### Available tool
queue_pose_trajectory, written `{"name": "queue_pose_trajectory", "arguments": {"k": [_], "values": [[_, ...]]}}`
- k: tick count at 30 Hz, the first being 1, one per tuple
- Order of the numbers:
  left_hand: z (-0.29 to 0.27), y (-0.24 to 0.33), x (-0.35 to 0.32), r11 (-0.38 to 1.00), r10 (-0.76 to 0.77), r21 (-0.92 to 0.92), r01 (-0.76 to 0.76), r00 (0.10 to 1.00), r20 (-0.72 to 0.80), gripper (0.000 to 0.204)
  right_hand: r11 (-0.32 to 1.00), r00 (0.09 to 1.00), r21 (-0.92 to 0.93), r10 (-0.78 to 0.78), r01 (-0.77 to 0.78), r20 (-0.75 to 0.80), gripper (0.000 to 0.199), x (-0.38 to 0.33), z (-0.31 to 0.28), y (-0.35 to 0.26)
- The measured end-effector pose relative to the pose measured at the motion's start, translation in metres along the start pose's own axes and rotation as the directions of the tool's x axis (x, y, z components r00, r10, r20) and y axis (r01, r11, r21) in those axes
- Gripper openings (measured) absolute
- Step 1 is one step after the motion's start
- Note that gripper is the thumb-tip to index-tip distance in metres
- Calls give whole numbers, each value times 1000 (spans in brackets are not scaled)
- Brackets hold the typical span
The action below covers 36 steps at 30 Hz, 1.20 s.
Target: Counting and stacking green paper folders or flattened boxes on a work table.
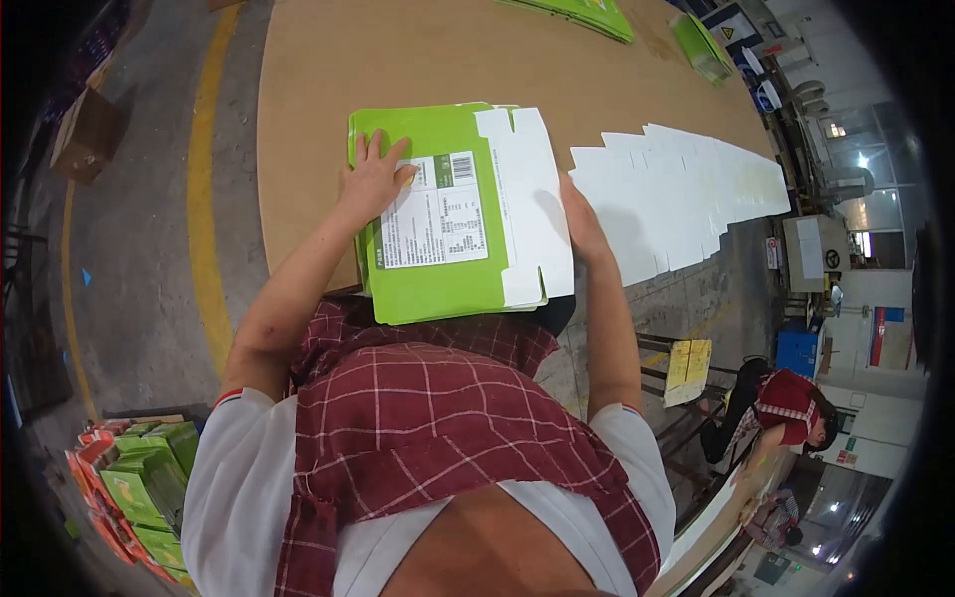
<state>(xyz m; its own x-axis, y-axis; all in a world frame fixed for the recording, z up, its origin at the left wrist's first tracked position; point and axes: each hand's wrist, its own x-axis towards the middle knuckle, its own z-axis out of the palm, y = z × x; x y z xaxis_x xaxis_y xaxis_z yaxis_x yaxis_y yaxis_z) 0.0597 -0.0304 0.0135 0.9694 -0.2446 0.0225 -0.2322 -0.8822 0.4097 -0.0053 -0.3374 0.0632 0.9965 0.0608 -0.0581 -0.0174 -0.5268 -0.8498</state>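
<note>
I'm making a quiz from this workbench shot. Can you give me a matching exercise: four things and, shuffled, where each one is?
Things:
1. left hand
2. right hand
3. row of white flat cartons
4. green folded boxes

Places:
A. spread along the table to the person's right
B. stacked on the floor at lower left
C. flat on the green carton stack
D. against the stack's white right edge

Pairs: 1-C, 2-D, 3-A, 4-B

Both forearms reach forward; the left hand [376, 179] lies flat, fingers spread, palm down, while the right hand [582, 221] stands edge-on, fingers straight.
</note>
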Motion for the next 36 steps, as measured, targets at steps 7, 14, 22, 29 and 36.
{"name": "queue_pose_trajectory", "arguments": {"k": [7,14,22,29,36], "values": [[8,-14,1,1000,5,-24,-5,1000,-26,50,834,991,-544,-22,90,130,61,43,45,-85],[-2,-5,3,1000,11,-10,-11,999,-43,50,590,968,-776,-231,223,101,62,-84,94,-48],[8,-18,1,997,22,-76,-28,997,-73,50,798,893,-599,-224,-62,-391,47,-84,-33,10],[10,-14,6,995,29,-89,-33,998,-55,51,411,967,-876,67,-251,-246,48,-70,-34,69],[-3,-4,-3,999,-47,9,48,996,-73,51,971,881,195,-31,139,-473,42,-107,-56,-151]]}}
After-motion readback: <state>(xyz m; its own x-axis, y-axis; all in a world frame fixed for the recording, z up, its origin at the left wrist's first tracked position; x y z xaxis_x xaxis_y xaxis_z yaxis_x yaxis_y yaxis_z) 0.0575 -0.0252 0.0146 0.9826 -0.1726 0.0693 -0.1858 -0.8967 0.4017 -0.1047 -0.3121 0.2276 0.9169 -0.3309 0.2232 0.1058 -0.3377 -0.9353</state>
